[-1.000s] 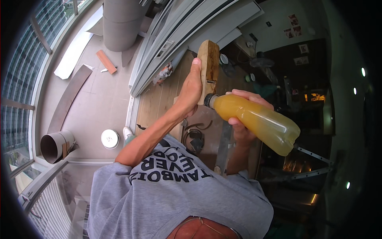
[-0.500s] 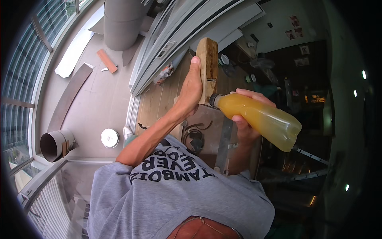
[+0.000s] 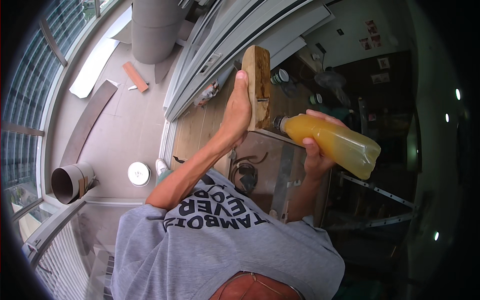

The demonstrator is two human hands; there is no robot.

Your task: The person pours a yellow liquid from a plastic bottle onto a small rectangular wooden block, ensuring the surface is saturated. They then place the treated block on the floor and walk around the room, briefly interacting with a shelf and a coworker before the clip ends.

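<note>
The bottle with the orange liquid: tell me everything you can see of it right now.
The bottle is clear, soft-looking plastic, nearly full of cloudy orange-yellow liquid, with a dark neck or cap end. It lies almost on its side, neck pointing left toward the wooden block and base to the lower right. The right hand grips it near the neck end, fingers wrapped around it. The neck sits close to the block's lower edge; whether they touch is unclear. The left hand holds the block, not the bottle.

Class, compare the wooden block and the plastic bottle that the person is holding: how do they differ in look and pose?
The wooden block is opaque, brown and flat-sided; the bottle is clear, rounded plastic filled with orange-yellow liquid. The wooden block stands on end in the left hand; the bottle lies tilted in the right hand, neck toward the block. Each is held in one hand.
</note>
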